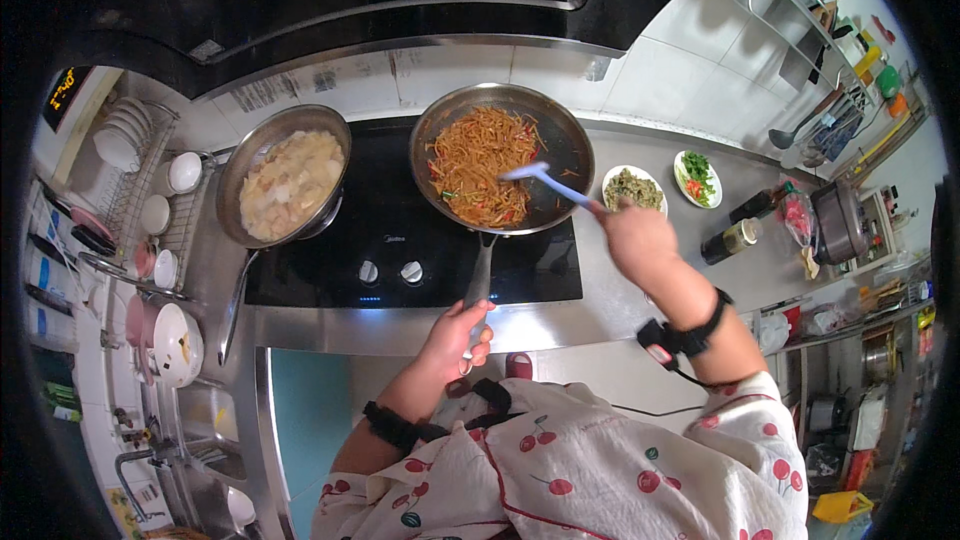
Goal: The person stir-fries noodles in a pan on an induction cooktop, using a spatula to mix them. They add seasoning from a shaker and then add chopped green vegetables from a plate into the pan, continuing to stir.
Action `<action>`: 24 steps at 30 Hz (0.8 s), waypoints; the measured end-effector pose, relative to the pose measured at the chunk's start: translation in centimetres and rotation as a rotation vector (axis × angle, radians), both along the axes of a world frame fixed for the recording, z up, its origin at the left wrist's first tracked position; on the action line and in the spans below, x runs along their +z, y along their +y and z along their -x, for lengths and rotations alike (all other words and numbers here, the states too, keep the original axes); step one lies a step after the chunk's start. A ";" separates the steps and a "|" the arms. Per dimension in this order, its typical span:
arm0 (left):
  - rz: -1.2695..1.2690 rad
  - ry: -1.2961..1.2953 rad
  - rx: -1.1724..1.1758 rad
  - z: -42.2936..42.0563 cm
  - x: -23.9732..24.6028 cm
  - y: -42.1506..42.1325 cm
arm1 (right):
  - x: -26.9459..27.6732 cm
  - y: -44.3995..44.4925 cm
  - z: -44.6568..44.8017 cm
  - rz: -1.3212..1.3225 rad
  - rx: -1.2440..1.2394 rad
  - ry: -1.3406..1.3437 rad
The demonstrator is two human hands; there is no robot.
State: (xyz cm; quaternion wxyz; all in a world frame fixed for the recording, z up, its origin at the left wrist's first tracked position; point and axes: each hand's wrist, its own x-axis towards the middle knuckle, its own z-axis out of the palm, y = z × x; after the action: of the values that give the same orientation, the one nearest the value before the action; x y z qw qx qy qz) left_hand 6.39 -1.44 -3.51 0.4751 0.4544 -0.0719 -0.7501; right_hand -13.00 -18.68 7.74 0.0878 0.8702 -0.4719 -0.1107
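Note:
My left hand (459, 339) is wrapped around the metal handle (481, 277) of a frying pan (564, 136) on the right side of the cooktop. Brown shredded food (480, 165) with red and green bits fills the pan's left and middle. In my right hand (637, 236) is a spatula (559, 186) with a pale lavender shaft; its head is over the right edge of the food, slightly blurred. Whether the head touches the food, I cannot tell. Beside that hand, partly behind it, is a white plate of chopped greenish food (632, 189).
A second pan (231, 187) of pale sliced food stands at the cooktop's left, its handle jutting frontward. Farther right are a plate of chopped greens and red pieces (697, 178) and a dark bottle (729, 241). A dish rack (187, 229) stands left; a range hood (360, 15) overhangs.

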 end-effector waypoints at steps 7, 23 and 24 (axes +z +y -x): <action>-0.011 0.020 0.000 -0.1 -0.2 0.0 | 3.7 4.0 0.9 -0.091 0.104 0.052; -0.012 0.004 0.010 -0.2 0.4 0.0 | -0.9 -2.0 -1.7 -0.036 0.131 -0.023; -0.006 0.010 0.005 -0.2 0.4 -0.1 | 0.8 -1.5 -0.5 0.047 0.181 0.002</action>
State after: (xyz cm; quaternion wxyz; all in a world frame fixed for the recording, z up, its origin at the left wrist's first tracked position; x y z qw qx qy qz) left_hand 6.60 -1.53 -3.12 0.4760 0.4522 -0.0660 -0.7514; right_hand -12.49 -20.19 8.54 0.1181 0.9069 -0.3939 -0.0920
